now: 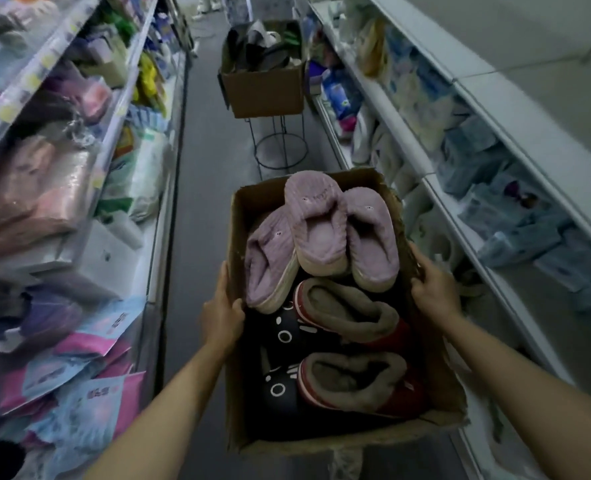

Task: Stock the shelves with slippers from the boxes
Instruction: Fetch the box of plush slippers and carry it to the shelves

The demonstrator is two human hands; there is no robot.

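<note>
Cardboard box (439, 393) of slippers gripped in a shop aisle, left hand (222, 315) and right hand (433, 285) clamped on opposite walls. Lilac slippers (316, 223) heaped over red fleece-lined ones (349, 311); second box (264, 93) ahead on wire stand (280, 143).

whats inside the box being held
The cardboard box holds three purple slippers piled over red fleece-lined ones and dark cat-face ones. Anything beneath is covered.

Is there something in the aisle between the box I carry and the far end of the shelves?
Yes. A second cardboard box on a wire stand sits mid-aisle, straight ahead of the carried box held by the left hand and right hand.
</note>
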